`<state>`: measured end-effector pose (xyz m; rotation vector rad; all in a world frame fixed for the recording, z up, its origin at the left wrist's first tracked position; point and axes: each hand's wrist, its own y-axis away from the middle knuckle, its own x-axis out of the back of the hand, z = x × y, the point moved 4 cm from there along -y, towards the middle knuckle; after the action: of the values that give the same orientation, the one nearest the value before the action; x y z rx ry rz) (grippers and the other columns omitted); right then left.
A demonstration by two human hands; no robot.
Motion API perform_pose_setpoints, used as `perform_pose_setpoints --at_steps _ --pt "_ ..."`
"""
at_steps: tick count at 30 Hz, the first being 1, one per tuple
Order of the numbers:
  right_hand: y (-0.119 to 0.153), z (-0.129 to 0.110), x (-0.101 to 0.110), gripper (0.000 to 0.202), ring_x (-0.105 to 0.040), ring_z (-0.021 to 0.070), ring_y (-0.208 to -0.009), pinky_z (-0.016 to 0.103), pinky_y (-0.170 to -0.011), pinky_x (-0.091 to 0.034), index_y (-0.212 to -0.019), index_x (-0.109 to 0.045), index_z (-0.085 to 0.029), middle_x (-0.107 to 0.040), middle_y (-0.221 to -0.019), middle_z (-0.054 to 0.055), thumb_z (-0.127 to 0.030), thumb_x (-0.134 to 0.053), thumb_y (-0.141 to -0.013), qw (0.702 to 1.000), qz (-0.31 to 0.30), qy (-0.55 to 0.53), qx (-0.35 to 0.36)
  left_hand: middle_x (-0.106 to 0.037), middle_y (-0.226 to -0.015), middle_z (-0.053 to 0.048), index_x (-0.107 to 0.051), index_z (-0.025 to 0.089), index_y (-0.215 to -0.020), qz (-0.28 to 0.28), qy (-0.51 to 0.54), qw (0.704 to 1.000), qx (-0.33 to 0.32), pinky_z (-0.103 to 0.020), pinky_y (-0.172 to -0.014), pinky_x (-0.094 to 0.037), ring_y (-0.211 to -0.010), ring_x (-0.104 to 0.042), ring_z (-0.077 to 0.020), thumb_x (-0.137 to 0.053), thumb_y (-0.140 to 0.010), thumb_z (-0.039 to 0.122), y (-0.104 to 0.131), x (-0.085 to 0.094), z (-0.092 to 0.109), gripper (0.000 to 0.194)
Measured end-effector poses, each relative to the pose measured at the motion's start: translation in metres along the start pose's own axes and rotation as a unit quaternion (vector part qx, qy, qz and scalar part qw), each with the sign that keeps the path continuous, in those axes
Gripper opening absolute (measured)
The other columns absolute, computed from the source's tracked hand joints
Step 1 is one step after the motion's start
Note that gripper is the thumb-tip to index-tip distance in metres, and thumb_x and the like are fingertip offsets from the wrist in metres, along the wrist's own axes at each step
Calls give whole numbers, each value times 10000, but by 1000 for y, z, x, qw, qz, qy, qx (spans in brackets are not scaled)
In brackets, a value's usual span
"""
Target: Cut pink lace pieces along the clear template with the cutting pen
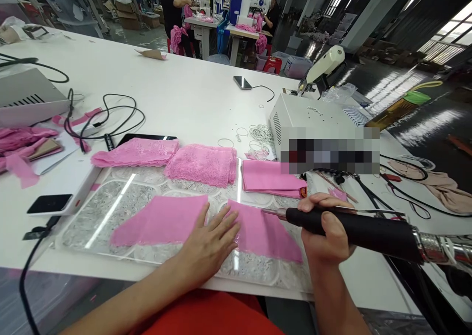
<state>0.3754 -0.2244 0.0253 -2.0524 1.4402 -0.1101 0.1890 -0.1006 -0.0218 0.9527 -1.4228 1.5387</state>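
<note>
My left hand (212, 241) lies flat with its fingers spread, across the gap between two cut pink fabric pieces. It covers the inner edges of the left piece (158, 219) and the right piece (271, 234). My right hand (326, 227) is wrapped round a pen-like tool with a black grip (368, 229) and a narrow metal tip. That tip points left, at the upper part of the right piece; whether it touches the fabric I cannot tell. Both pieces rest on a clear patterned mat (99, 217).
Behind the pieces sit folded pink lace (202, 164), more lace (136, 152) and a pink fabric stack (271, 177). A white box (313, 121) stands back right, with cables beside it. Phones, a bottle (398, 106) and loose elastic rings (261, 133) lie around. People sew in the background.
</note>
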Motion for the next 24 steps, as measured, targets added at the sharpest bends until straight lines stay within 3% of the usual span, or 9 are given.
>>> perform_pose_setpoints --at_steps 10,24 --pt "-1 -2 -4 80 -546 146 -590 345 -592 -467 -774 -565 -185 -588 -773 14 -185 -541 -697 1000 -11 9 2 -595 -1343 -81 -579 165 -1224 18 -4 1000 9 -561 -1201 11 -1363 -435 -250 -381 -1025 250 6 -4 0 293" --pt "4 -2 -39 101 -545 139 -591 341 -604 -461 -810 -585 -188 -572 -791 10 -213 -550 -719 999 -43 -14 -13 -604 -1333 -82 -574 162 -1242 24 40 999 0 -547 -1211 -74 -1339 -467 -254 -443 -1002 262 22 7 0 291"
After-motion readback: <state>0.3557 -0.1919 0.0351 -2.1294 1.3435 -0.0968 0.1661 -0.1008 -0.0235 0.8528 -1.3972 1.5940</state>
